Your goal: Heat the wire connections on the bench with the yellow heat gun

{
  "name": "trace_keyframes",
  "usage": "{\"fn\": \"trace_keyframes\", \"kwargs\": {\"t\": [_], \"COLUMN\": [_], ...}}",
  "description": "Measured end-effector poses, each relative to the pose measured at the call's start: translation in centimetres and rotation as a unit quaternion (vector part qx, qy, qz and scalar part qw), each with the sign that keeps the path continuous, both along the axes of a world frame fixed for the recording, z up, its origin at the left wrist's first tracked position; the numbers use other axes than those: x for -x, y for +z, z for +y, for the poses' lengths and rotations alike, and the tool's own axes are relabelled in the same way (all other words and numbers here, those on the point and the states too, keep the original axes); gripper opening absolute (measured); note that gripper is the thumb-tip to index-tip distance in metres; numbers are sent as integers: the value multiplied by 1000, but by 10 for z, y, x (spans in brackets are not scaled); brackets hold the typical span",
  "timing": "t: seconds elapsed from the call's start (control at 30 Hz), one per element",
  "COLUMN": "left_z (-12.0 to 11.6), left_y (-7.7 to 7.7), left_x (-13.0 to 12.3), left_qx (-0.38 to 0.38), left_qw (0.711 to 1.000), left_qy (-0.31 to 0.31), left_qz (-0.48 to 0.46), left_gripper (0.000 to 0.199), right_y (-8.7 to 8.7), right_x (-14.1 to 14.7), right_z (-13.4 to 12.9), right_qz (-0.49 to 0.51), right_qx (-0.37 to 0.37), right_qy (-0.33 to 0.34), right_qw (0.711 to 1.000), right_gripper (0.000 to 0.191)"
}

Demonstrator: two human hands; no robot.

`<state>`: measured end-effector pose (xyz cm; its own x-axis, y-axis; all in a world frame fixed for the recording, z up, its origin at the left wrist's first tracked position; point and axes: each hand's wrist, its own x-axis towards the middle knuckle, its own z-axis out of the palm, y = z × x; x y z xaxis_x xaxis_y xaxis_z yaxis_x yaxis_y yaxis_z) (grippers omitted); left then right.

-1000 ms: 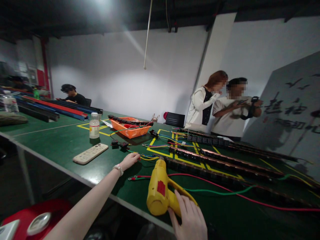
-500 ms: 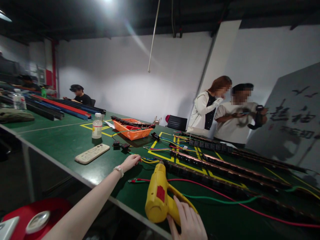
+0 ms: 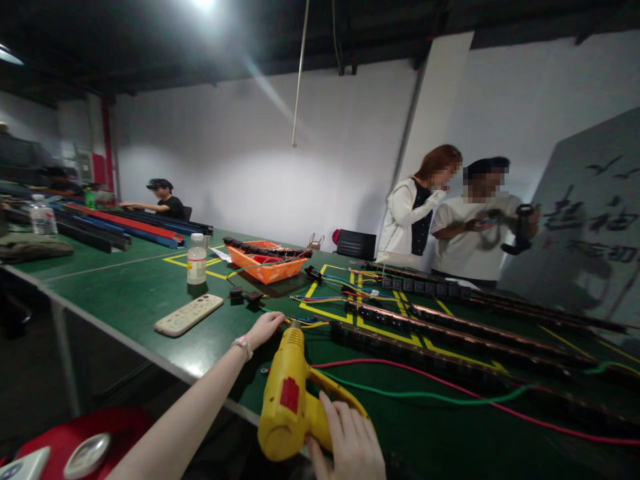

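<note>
1. Heat gun (image 3: 287, 400) — yellow, with a red label on its side — sits in the right hand (image 3: 347, 443), whose fingers wrap its handle at the near edge of the green table (image 3: 125, 293); its nozzle points away toward the left hand.
2. Left hand (image 3: 265, 328) reaches forward, fingers pressed together on the bundle of coloured wires (image 3: 305, 322) just beyond the nozzle.
3. Red wire (image 3: 400, 380) and green wire (image 3: 425, 395) trail off to the right of the gun, near the long dark power strips (image 3: 450, 333).
4. Left of the left hand lies a white remote (image 3: 189, 315); beyond it stands a small bottle (image 3: 197, 260), with an orange tray (image 3: 265, 263) farther off.
5. Two people (image 3: 450, 217) stand well beyond the hands, across the table.
</note>
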<state>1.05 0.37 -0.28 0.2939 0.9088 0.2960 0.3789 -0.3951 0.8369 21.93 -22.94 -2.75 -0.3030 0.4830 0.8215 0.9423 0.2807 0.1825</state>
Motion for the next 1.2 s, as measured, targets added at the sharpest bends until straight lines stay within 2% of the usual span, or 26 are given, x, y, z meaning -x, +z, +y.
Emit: {"fn": "trace_keyframes", "kwargs": {"t": [0.23,0.4,0.63,0.83,1.0,1.2], "left_z": [1,2,6,2,-1,-5], "left_y": [1,0,-4,-3,-3,1], "left_x": [1,3,6,4,3,2], "left_qx": [-42,-61,-70,-67,-38,-43], "left_qw": [999,997,994,996,998,998], "left_qy": [11,-5,-8,-8,-4,-2], "left_qz": [32,57,79,62,42,44], "left_gripper": [43,42,41,39,39,37], "right_y": [2,3,-6,-2,2,1], "right_x": [10,14,25,3,-21,-34], "right_z": [2,1,2,4,3,0], "right_qz": [-18,-20,55,1,-4,55], "right_qx": [-4,-13,7,-15,-19,4], "right_qy": [5,2,-16,15,0,-33], "right_qw": [1000,1000,998,1000,1000,998], "right_gripper": [50,52,47,50,49,50]}}
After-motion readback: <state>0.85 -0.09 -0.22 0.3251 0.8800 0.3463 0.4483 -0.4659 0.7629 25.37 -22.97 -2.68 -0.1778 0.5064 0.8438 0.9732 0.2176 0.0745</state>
